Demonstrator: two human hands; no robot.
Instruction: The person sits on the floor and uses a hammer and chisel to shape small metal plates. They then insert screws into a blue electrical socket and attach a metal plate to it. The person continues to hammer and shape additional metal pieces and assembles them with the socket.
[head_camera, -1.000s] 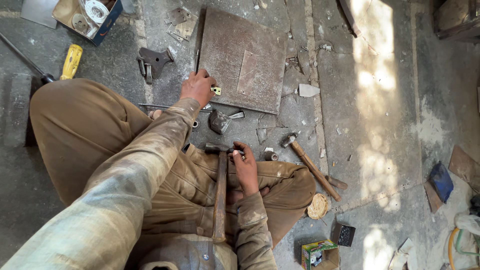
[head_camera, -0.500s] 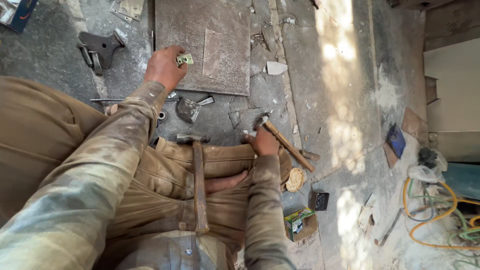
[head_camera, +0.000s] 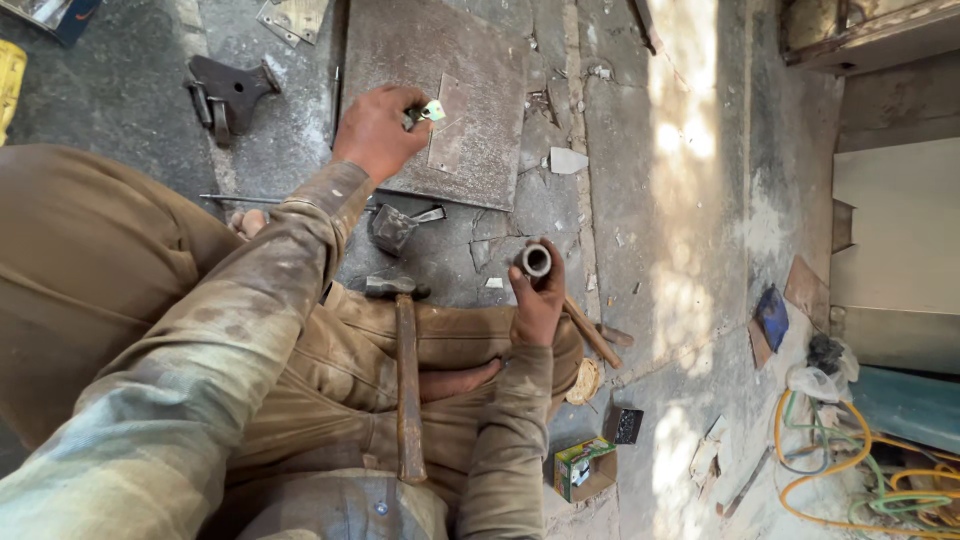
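I sit on the floor with my legs folded. My left hand (head_camera: 378, 130) rests on a grey metal plate (head_camera: 470, 70) and pinches a small shiny metal piece (head_camera: 431, 111). My right hand (head_camera: 537, 300) holds up a short metal tube (head_camera: 536, 261), its open end facing the camera. A wooden-handled hammer (head_camera: 406, 370) lies across my lap, head pointing away. A small dark metal block (head_camera: 391, 228) sits on the floor between my hands.
A second wooden handle (head_camera: 590, 332) lies behind my right hand. A dark metal bracket (head_camera: 228, 92) lies at the upper left. A small green box (head_camera: 582, 466), a black square piece (head_camera: 625, 425) and coloured hoses (head_camera: 850, 470) are at the right.
My right hand has lifted from beside the second hammer and now holds the tube up. My left hand stays on the plate with the small piece. The camera view shifted.
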